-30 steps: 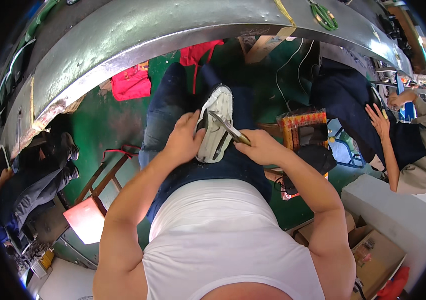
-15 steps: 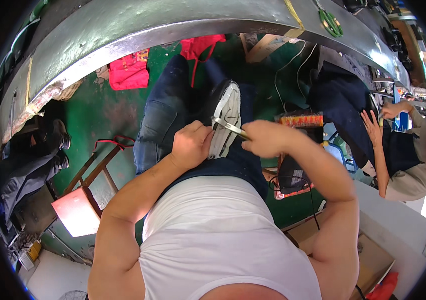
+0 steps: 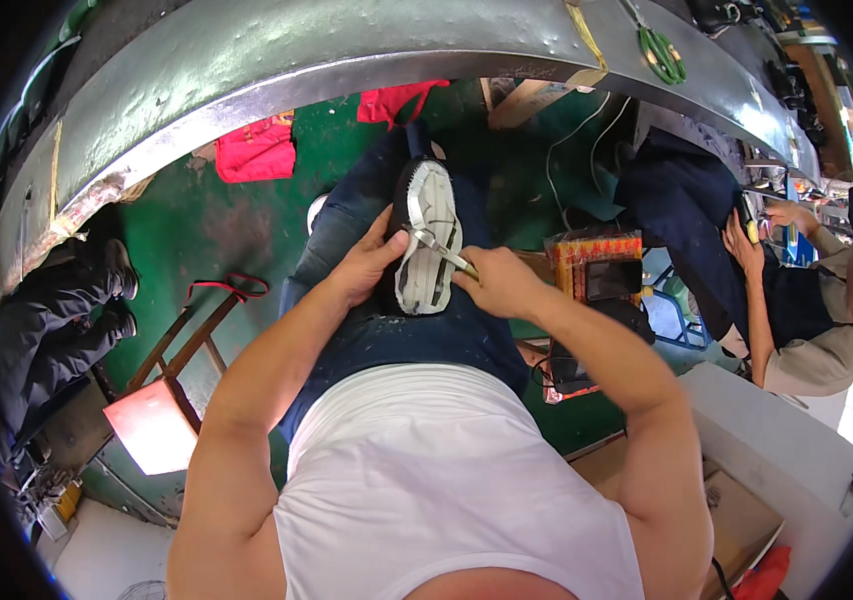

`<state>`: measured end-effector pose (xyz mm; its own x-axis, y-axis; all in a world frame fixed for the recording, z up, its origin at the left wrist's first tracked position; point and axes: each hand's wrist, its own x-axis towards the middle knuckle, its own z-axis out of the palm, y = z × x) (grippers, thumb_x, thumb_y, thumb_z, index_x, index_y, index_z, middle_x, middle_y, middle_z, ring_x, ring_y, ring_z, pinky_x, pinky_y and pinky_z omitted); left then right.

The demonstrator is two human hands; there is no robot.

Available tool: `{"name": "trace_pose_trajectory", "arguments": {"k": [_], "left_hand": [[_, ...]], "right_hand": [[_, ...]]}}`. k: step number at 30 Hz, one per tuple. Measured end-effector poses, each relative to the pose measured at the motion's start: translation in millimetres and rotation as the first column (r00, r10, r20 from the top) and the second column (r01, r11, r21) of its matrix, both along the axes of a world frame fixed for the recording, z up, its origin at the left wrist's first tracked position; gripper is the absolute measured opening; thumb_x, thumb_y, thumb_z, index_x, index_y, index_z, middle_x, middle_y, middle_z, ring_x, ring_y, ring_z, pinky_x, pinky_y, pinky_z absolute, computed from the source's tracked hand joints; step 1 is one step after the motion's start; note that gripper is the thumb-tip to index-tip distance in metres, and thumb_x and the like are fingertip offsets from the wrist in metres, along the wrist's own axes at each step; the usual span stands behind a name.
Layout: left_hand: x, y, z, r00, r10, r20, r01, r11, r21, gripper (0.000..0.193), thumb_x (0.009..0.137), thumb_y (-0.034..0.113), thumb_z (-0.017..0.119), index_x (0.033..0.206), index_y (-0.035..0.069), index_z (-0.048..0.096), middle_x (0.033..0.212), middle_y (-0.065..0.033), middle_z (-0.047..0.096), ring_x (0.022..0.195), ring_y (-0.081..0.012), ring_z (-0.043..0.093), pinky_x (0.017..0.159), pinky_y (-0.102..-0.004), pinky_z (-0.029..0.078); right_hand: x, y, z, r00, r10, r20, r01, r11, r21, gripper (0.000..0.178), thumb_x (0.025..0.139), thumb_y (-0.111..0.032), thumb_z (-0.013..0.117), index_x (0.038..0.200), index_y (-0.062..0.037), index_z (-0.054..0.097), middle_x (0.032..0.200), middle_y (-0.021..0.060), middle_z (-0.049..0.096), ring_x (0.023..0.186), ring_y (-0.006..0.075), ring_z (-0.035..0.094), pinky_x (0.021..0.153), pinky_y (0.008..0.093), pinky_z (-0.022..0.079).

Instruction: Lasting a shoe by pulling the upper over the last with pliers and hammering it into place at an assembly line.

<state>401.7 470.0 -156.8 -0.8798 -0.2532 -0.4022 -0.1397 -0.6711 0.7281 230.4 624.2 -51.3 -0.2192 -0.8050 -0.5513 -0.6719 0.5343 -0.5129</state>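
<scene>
A black shoe with a pale, ridged underside turned upward (image 3: 437, 215) rests on the person's dark blue trousers (image 3: 397, 345), its far end pointing toward the curved grey metal surface (image 3: 347, 60). The left hand (image 3: 372, 262) is closed on the shoe's left edge, thumb near the underside; the right hand (image 3: 502, 283), at the shoe's right, is clamped around a slim metal tool with a yellowish-brown handle (image 3: 444, 253), whose head lies across the underside. Should the tool slip sideways under pressure, its head could strike the left thumb or score the shoe; a loose left grip on the soft lap could let the shoe roll. Most of the shoe's upper faces down, hidden, and whether the tool's head grips anything is too small to tell. Right of the shoe, a seated co-worker (image 3: 787, 300) fades into the dark rim.
</scene>
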Motion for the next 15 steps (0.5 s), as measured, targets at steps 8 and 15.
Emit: {"name": "trace_pose_trajectory", "arguments": {"k": [8,15], "left_hand": [[-21,11,6,0.995,0.033,0.099,-0.006,0.967,-0.256,0.093,0.094,0.022,0.075,0.164,0.009,0.015,0.156,-0.0121,0.042,0.141,-0.019,0.042,0.118,-0.0328,0.032],[-26,27,-5,0.95,0.155,0.27,0.08,0.716,-0.694,0.091,0.093,0.025,0.071,0.165,0.014,0.016,0.149,-0.0228,0.048,0.133,-0.034,0.05,0.114,-0.0394,0.037]], "right_hand": [[-25,20,-4,0.998,0.046,0.041,-0.042,0.995,-0.088,0.024,0.094,-0.019,0.066,0.103,0.0028,0.065,0.098,0.0246,0.07,0.093,0.0376,0.07,0.082,0.0461,0.055],[-59,-15,13,0.979,0.077,0.191,-0.104,0.986,0.133,0.027,0.096,-0.022,0.065,0.103,0.0036,0.064,0.085,0.0176,0.069,0.067,0.0307,0.068,0.067,0.0405,0.055]]}}
